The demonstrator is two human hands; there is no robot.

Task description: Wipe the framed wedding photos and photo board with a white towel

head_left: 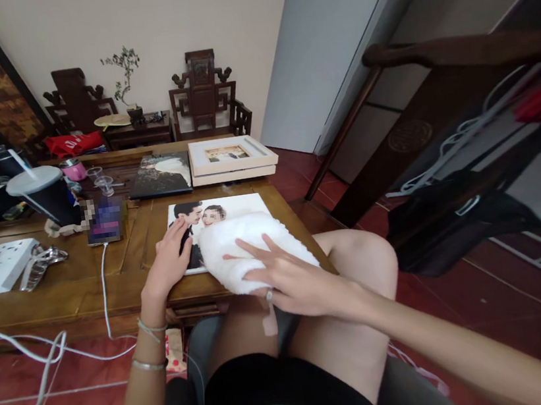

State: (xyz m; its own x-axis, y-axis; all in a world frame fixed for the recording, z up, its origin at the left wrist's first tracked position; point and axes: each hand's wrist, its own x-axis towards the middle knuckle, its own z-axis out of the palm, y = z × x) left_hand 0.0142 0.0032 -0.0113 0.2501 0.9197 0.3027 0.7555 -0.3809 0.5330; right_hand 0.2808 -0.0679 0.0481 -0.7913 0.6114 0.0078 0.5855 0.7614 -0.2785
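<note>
White fluffy towel (251,248) sits on glossy wedding photo print (217,213) at near edge of wooden counter (82,287). R hand (290,279) flat on it, fingers apart; L hand (171,262) fingers loosely together, pinning print. Towel prob soft, light; print slippery, so hold edges.

No legible text found; white marks on red cloth (74,144) at far left too small to read.

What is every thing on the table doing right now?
white towel: bunched up, lying on the photo, under the right hand
photo print: flat, held by the left hand
phone: screen lit, cable plugged in
dark cup: upright, lid on, straw in
white frames: stacked flat
</note>
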